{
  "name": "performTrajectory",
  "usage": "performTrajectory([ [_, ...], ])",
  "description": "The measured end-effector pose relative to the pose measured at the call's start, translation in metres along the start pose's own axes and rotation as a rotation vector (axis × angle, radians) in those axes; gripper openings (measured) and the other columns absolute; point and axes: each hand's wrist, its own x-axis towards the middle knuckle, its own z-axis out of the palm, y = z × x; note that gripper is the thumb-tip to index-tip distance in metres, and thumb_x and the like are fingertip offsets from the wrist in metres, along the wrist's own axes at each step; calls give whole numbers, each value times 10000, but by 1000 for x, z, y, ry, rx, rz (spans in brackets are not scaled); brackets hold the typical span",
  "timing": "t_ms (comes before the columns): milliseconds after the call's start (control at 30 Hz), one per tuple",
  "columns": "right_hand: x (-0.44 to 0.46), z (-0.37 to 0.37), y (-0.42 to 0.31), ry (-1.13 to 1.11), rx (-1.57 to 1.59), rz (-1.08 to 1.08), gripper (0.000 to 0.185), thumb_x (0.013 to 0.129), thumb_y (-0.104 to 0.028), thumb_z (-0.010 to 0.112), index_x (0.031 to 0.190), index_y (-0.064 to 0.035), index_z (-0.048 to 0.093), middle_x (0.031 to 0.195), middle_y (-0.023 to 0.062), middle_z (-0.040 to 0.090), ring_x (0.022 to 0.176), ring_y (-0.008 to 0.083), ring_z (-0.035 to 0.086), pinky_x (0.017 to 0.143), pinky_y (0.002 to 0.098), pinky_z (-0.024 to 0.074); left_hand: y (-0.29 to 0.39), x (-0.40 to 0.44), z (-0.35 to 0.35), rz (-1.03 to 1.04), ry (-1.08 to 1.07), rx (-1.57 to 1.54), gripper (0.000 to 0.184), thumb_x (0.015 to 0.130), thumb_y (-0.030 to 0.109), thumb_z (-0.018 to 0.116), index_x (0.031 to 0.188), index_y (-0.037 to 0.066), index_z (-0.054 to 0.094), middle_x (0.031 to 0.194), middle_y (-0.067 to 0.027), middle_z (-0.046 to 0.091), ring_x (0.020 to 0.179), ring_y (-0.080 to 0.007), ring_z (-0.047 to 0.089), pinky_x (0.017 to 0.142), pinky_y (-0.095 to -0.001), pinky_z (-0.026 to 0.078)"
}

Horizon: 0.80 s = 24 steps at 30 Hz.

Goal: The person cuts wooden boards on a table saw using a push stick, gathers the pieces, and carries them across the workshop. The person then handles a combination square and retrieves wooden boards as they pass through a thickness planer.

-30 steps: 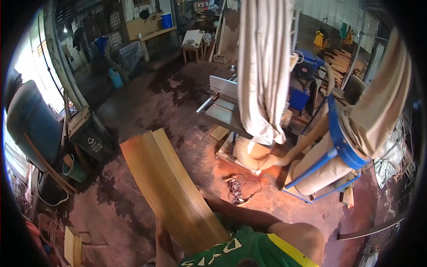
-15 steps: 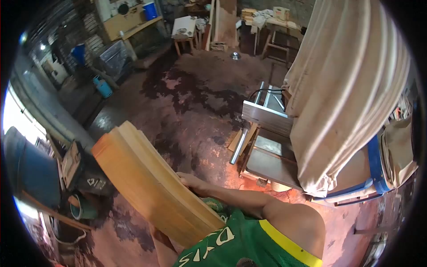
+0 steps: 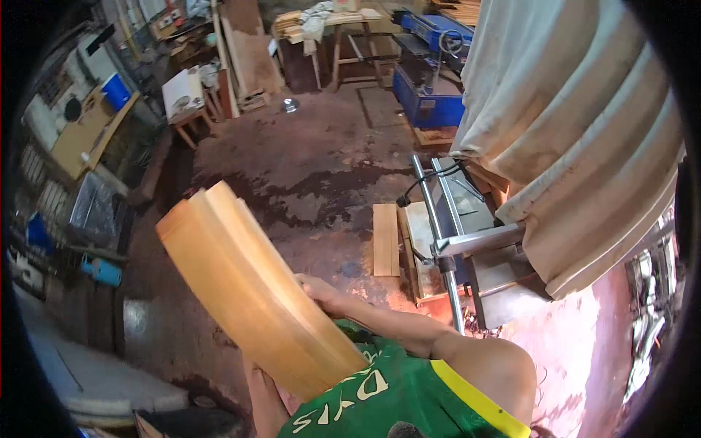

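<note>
A stack of long wooden boards [image 3: 248,277] leans up and away from my chest, its far ends pointing to the upper left. My right hand [image 3: 320,293] is closed around the right edge of the stack. On the other side, my left forearm [image 3: 264,401] reaches up under the boards; they hide the left hand and its fingers. The near ends of the boards rest against my green shirt [image 3: 365,398].
To the right stands a table saw [image 3: 504,281] with metal rails [image 3: 431,197], beside a hanging beige curtain [image 3: 562,131]. A wooden plank [image 3: 385,241] lies near it. Further back are a blue machine [image 3: 427,98] and a cluttered table [image 3: 343,20]. A blue gas cylinder [image 3: 102,270] lies left.
My view has swung to the right, bringing the blue machine into sight and the table saw closer. The boards stay in my arms, with the right hand still on their edge.
</note>
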Motion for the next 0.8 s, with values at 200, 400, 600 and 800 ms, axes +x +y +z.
performTrajectory([
  [200, 107, -106, -29, 272, 149, -210, 965, 824, -681, 693, 1435, 20, 435, 1403, 134, 498, 1289, 221, 461, 1080, 424, 387, 21, 229, 88, -117, -289, 44, 511, 983, 291, 608, 1401, 15, 505, 1319, -83, 606, 1128, -159, 609, 904, -324, 528],
  [400, 230, -209, -126, 298, 137, -240, 979, 813, -693, 699, 1449, 1, 429, 1394, 62, 517, 1262, 145, 484, 1050, 314, 421, 46, 411, 193, -196, -438, 69, 521, 976, 295, 616, 1402, 16, 504, 1325, -84, 603, 1134, -159, 607, 909, -326, 525],
  [600, 314, -343, -186, 377, -4, -313, 857, 920, -654, 589, 1464, -14, 418, 1410, 60, 511, 1289, 155, 475, 1086, 362, 401, 61, 547, 306, -241, -544, 59, 530, 970, 298, 624, 1403, 17, 502, 1332, -85, 599, 1141, -159, 604, 915, -328, 522],
  [800, 391, -465, -272, 545, 141, -412, 606, 1011, -489, 545, 1433, -58, 485, 1307, 42, 621, 1135, 173, 619, 947, 335, 535, 45, 721, 439, -185, -777, 120, 580, 946, 353, 674, 1392, 21, 506, 1281, -51, 611, 1089, -134, 614, 865, -303, 538],
])
